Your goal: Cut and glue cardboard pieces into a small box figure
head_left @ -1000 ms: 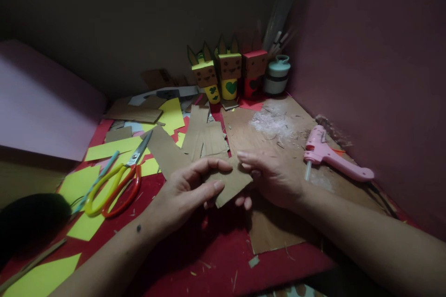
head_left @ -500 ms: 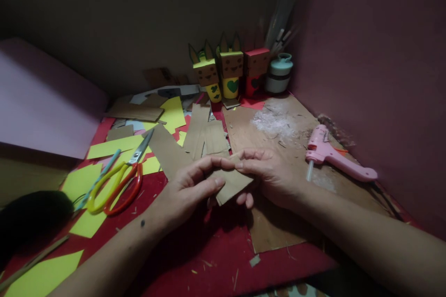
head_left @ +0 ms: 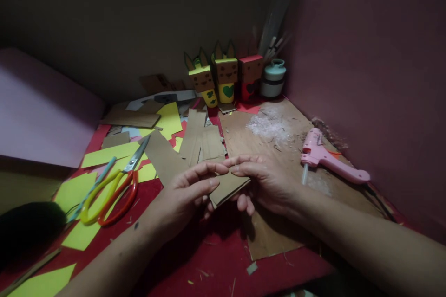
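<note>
A small folded piece of cardboard (head_left: 228, 186) is held between both hands above the red table covering (head_left: 205, 260). My left hand (head_left: 193, 185) grips its left side, thumb on top and fingers beneath and along the far edge. On the right, my right hand (head_left: 259, 176) pinches the far right edge, with some fingertips showing under the piece. The near edge shows two layers slightly apart. Behind the hands lie flat cardboard strips (head_left: 193, 137). Scissors (head_left: 113, 190) with one yellow and one red handle rest left of my left hand.
A pink glue gun (head_left: 331, 162) lies on a wooden board (head_left: 240, 130) at right. Box-headed paper figures (head_left: 226, 76) stand at the back beside a teal-lidded jar (head_left: 273, 81). Yellow paper pieces (head_left: 78, 190) and a dark fuzzy object (head_left: 33, 220) are at left.
The view has shifted slightly, so the table things appear a little lower and further left. Both hands keep hold of the cardboard, which is tilted a little so its layered near edge shows more.
</note>
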`<action>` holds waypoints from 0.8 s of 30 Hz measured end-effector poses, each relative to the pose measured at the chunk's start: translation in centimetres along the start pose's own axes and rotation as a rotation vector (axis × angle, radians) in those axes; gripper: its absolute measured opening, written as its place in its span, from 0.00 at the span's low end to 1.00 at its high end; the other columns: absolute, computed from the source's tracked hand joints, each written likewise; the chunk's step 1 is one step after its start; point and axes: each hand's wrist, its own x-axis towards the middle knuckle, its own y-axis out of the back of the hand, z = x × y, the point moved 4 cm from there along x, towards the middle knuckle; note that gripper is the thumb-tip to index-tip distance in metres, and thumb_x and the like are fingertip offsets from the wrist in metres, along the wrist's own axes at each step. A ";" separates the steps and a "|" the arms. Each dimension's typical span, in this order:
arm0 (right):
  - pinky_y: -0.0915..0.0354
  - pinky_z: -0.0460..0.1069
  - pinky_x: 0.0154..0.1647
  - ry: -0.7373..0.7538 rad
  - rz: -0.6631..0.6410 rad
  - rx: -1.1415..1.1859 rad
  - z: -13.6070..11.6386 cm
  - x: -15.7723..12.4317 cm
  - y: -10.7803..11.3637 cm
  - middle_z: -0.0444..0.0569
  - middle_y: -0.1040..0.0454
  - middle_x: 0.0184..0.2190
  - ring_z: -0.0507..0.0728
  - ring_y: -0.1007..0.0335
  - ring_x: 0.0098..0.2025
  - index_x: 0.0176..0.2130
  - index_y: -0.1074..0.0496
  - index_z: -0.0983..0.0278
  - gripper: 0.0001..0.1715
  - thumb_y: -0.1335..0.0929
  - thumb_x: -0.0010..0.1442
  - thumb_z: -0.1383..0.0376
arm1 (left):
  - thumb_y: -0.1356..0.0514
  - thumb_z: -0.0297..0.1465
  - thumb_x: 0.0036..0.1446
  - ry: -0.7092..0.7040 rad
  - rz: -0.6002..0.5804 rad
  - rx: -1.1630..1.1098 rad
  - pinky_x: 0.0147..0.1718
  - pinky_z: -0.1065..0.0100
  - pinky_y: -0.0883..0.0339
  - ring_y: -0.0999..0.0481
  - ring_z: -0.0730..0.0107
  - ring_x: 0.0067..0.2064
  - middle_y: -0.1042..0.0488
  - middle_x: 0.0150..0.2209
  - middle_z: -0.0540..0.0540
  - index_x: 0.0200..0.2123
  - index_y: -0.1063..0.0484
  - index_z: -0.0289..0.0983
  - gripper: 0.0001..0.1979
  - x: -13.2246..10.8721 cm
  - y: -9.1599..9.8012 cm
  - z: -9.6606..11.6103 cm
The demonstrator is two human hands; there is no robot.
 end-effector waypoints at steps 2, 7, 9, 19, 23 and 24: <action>0.35 0.41 0.10 0.002 0.015 0.028 0.0 0.0 0.1 0.48 0.23 0.21 0.53 0.28 0.15 0.42 0.27 0.70 0.14 0.33 0.54 0.67 | 0.33 0.37 0.55 -0.005 0.010 0.007 0.20 0.73 0.35 0.29 0.74 0.21 0.23 0.28 0.47 0.44 0.23 0.39 0.14 0.0 0.0 0.1; 0.36 0.41 0.09 0.011 0.057 0.058 -0.2 -0.1 0.2 0.49 0.24 0.20 0.52 0.29 0.14 0.40 0.27 0.71 0.12 0.34 0.55 0.68 | 0.35 0.39 0.57 -0.050 -0.046 0.056 0.22 0.71 0.33 0.27 0.70 0.23 0.21 0.28 0.44 0.53 0.26 0.37 0.22 -0.4 -0.6 0.8; 0.36 0.41 0.09 0.021 0.065 0.046 -0.3 -0.1 0.1 0.48 0.25 0.19 0.52 0.30 0.14 0.40 0.27 0.71 0.12 0.34 0.55 0.68 | 0.33 0.34 0.56 -0.049 -0.074 0.084 0.23 0.71 0.33 0.25 0.69 0.25 0.20 0.31 0.42 0.56 0.28 0.38 0.24 -0.5 -0.9 1.1; 0.33 0.43 0.15 0.039 0.064 -0.005 -0.1 0.0 0.2 0.53 0.23 0.21 0.53 0.28 0.18 0.43 0.25 0.71 0.25 0.40 0.66 0.54 | 0.41 0.33 0.64 -0.155 -0.099 0.126 0.30 0.68 0.34 0.23 0.66 0.32 0.21 0.37 0.40 0.58 0.32 0.39 0.20 -0.7 -1.4 0.8; 0.30 0.45 0.20 0.115 -0.031 -0.020 -0.4 -0.2 -0.3 0.52 0.22 0.23 0.53 0.26 0.21 0.45 0.26 0.69 0.27 0.37 0.65 0.49 | 0.41 0.32 0.64 -0.245 -0.098 -0.014 0.30 0.69 0.35 0.24 0.65 0.33 0.22 0.33 0.42 0.58 0.30 0.38 0.19 -0.5 -1.5 0.8; 0.30 0.45 0.21 0.137 -0.040 -0.019 -0.5 -0.2 -0.3 0.51 0.22 0.24 0.54 0.25 0.22 0.45 0.27 0.69 0.25 0.35 0.64 0.50 | 0.41 0.32 0.64 -0.230 -0.096 -0.044 0.30 0.69 0.35 0.24 0.67 0.32 0.21 0.34 0.42 0.57 0.30 0.39 0.19 -0.4 -1.4 0.7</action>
